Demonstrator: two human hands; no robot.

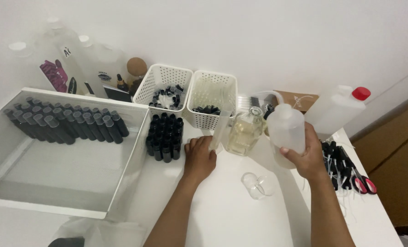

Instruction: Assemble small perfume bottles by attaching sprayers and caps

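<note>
My right hand (307,159) grips a translucent plastic wash bottle (285,128) with a bent spout, held upright above the white table (231,215). My left hand (198,158) rests on the table with its fingers around the base of a tall clear measuring cylinder (220,130). Between the two stands a clear glass bottle (245,130) of pale yellow liquid. A small clear glass stopper or cap (258,185) lies on the table in front of both hands.
A white tray (66,183) at left holds rows of dark small bottles (66,123). More black bottles (165,136) stand beside it. Two white perforated baskets (185,89) sit at the back. A red-capped plastic jug (339,107), black pump tops and scissors (362,180) lie at right.
</note>
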